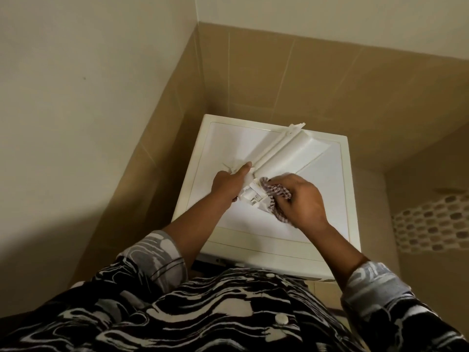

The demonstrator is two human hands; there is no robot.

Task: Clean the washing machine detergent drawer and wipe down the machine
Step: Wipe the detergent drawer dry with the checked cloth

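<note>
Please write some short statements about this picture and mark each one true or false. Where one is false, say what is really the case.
1. The drawer lies on top of the machine. True.
2. The right hand holds a cloth against the drawer. True.
3. The left hand hangs free, away from the drawer. False: it holds the drawer's near end.
4. The cloth is plain blue. False: it is striped, dark and light.
</note>
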